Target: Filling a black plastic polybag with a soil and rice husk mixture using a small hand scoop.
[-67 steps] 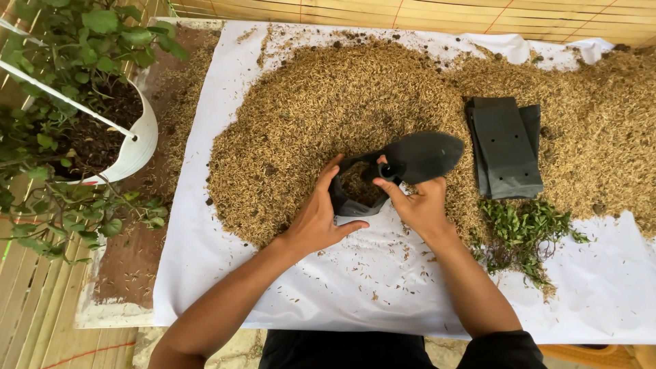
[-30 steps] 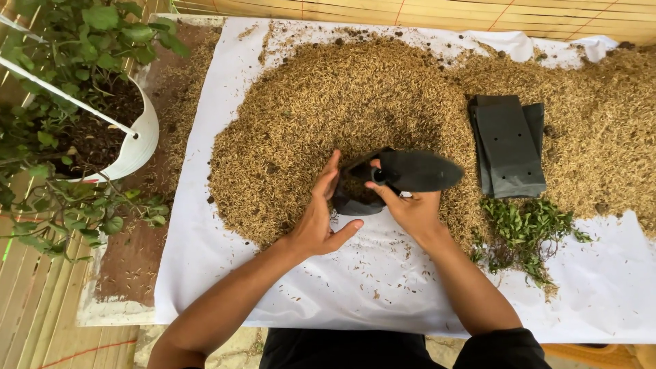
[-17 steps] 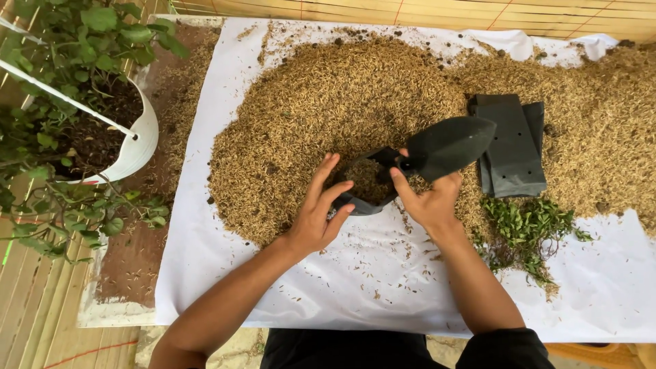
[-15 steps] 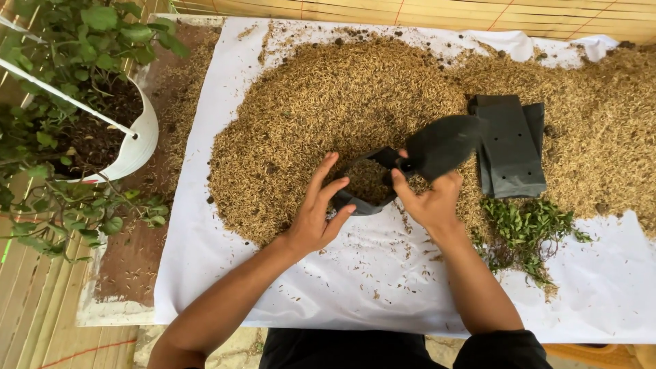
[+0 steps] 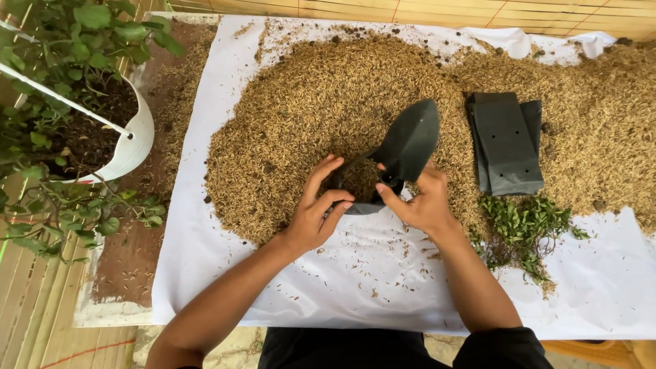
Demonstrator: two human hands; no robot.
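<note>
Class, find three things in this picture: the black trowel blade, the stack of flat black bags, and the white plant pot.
black trowel blade [image 5: 408,143], head view, middle of the blade.
stack of flat black bags [image 5: 506,143], head view, top bag's centre.
white plant pot [image 5: 133,147], head view, outer wall.
</note>
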